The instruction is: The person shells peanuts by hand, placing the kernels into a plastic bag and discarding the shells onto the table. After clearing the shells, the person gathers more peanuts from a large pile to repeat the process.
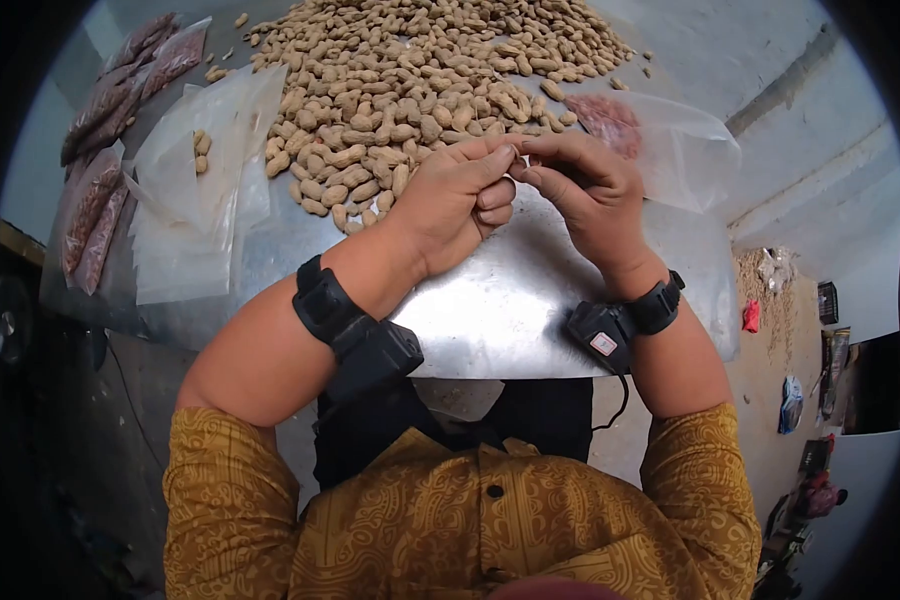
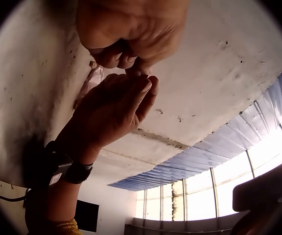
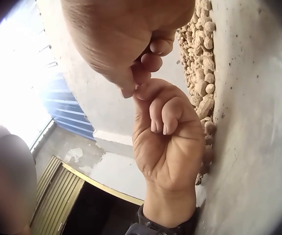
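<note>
Both hands meet at their fingertips over the metal table, just in front of a big heap of unshelled peanuts (image 1: 400, 100). Thumb and forefinger of my left hand (image 1: 450, 205) pinch a small pale peanut (image 1: 517, 161), mostly covered by the fingertips; its other fingers curl into the palm. From the other side, my right hand (image 1: 600, 195) pinches at the same spot with its thumb and forefinger. The right wrist view shows the left hand (image 3: 168, 132) below the right hand (image 3: 126, 39), their tips touching.
Clear plastic bags (image 1: 185, 230) lie left of the heap, two peanuts on them. Filled bags of reddish kernels (image 1: 95, 215) line the table's left side. Behind my right hand lies another bag with reddish kernels (image 1: 610, 122). The metal table (image 1: 490, 310) ends close to my body.
</note>
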A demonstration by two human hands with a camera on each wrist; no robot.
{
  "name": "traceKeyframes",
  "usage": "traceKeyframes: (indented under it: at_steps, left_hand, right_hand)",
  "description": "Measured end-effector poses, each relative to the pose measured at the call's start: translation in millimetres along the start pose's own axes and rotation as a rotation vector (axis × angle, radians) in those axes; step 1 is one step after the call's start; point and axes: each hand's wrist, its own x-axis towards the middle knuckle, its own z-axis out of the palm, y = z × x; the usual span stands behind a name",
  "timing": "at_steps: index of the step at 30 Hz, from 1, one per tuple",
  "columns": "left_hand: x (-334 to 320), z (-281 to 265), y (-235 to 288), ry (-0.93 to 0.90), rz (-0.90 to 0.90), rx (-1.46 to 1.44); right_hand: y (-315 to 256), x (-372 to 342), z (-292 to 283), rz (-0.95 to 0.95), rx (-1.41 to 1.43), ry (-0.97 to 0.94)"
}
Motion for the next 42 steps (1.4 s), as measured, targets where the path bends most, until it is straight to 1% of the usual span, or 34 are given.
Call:
traceKeyframes:
  at_steps: [2, 3, 5, 6, 8, 9, 11, 12, 14, 18, 20, 21, 23, 24, 25, 26, 27, 28, 29, 30, 31, 33, 35, 36, 39, 42]
  left_hand:
    - [1, -5, -1, -0.012, -0.040, -0.071]
    - [1, -8, -2, -0.018, -0.061, -0.106]
    - [3, -12, -4, 0.059, -0.112, -0.112]
    - [2, -12, -5, 0.096, -0.139, -0.113]
    - [2, -9, -4, 0.111, -0.141, -0.144]
    - [2, -8, -3, 0.118, -0.142, -0.159]
    - [0, -5, -3, 0.169, -0.100, 0.004]
    - [-1, -4, -3, 0.190, -0.080, 0.086]
    - [-2, -3, -3, 0.161, -0.090, 0.184]
    - [-7, 1, -3, 0.102, -0.118, 0.298]
    - [-9, 3, -2, -0.028, -0.156, 0.257]
    - [-9, 4, -2, -0.094, -0.174, 0.236]
    - [-11, 11, -2, -0.046, -0.135, 0.240]
    - [-13, 14, -3, -0.023, -0.117, 0.238]
    - [-13, 13, 1, 0.001, -0.074, 0.262]
    - [-12, 11, 3, 0.052, -0.042, 0.248]
    - [-11, 8, 6, 0.102, -0.009, 0.235]
    - [-10, 6, 7, 0.153, 0.023, 0.221]
    - [-9, 3, 7, 0.195, 0.076, 0.212]
    - [-7, 2, 8, 0.219, 0.108, 0.212]
    - [-6, 3, 9, 0.243, 0.139, 0.212]
    - [-6, 0, 8, 0.265, 0.185, 0.203]
    - [-6, 0, 8, 0.270, 0.200, 0.187]
    - [-6, 0, 9, 0.275, 0.208, 0.181]
    - [-6, -2, 8, 0.259, 0.218, 0.154]
    - [-5, -3, 10, 0.291, 0.217, 0.110]
  right_hand:
    - [-4, 5, -2, -0.186, -0.233, -0.068]
    - [-9, 6, -2, -0.174, -0.298, -0.119]
    - [-18, 5, -2, -0.150, -0.429, -0.219]
    - [-19, 5, -2, -0.142, -0.434, -0.219]
    - [-17, 6, -3, -0.126, -0.447, -0.215]
    - [-14, 5, -2, -0.081, -0.384, -0.180]
    - [-4, 3, -2, 0.008, -0.262, -0.107]
    - [-2, 2, -2, 0.015, -0.271, -0.097]
    - [-2, 2, -1, 0.027, -0.290, -0.077]
    - [-9, 0, -5, -0.080, -0.460, -0.113]
    - [-18, -1, -8, -0.127, -0.586, -0.129]
    - [-25, -2, -12, -0.132, -0.592, -0.106]
    - [-41, -7, -25, -0.140, -0.605, -0.062]
    - [-43, -9, -37, -0.177, -0.572, 0.001]
    - [-50, -14, -53, -0.106, -0.591, 0.045]
    - [-50, -21, -75, 0.056, -0.596, 0.090]
    - [-44, -27, -101, 0.102, -0.541, 0.165]
    - [-46, -32, -126, 0.191, -0.562, 0.220]
    - [-42, -39, -154, 0.215, -0.631, 0.265]
    - [-37, -47, -185, 0.287, -0.773, 0.259]
    - [-31, -56, -216, 0.370, -0.845, 0.230]
    - [-27, -73, -255, 0.637, -0.940, 0.223]
    - [-21, -92, -280, 0.731, -1.104, 0.105]
    - [-21, -96, -283, 0.777, -1.183, 0.044]
    - [-18, -95, -290, 0.738, -1.197, 0.136]
    - [-39, -58, -246, 0.308, -1.160, 0.306]
